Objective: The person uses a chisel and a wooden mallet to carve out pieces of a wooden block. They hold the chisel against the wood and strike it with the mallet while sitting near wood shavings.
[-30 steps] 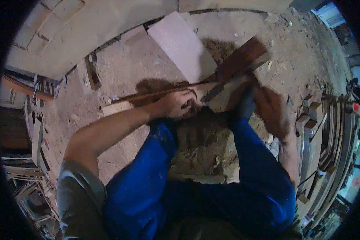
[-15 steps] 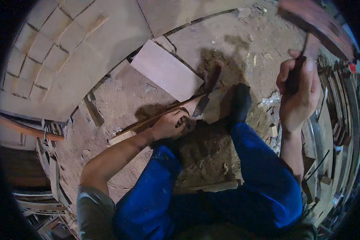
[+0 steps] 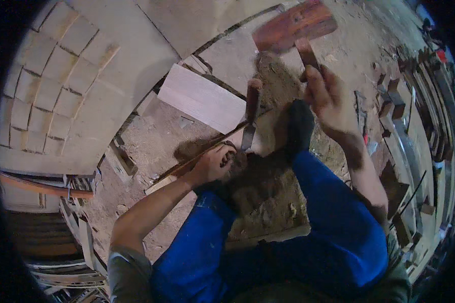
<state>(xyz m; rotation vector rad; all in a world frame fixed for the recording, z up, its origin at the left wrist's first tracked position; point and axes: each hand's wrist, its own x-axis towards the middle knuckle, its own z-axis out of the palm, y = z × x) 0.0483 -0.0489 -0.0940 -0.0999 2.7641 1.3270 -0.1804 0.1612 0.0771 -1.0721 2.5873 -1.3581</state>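
Observation:
A wooden mallet [image 3: 294,26] with a reddish block head is raised beyond my feet, its handle gripped in my right hand [image 3: 326,96]. My left hand [image 3: 213,164] is closed, its curled fingers at the near edge of a narrow wooden board [image 3: 236,137] that slants across the ground before me. Close by those fingers stands a chisel [image 3: 253,103], its wooden handle up and its metal blade down against the board. Where the blade's tip meets the wood is dark and hard to make out.
Behind the narrow board lies a pale rectangular plank [image 3: 202,98]. Large sheets with a raised block pattern [image 3: 58,76] fill the far left. Stacks of wood strips [image 3: 429,121] line the right side. My dark-covered foot [image 3: 299,126] stands right of the chisel on dusty ground.
My right hand has swung the mallet leftward, from the far right to nearly above the chisel. The chisel's handle leans less to the right than before. My left hand stays at the board.

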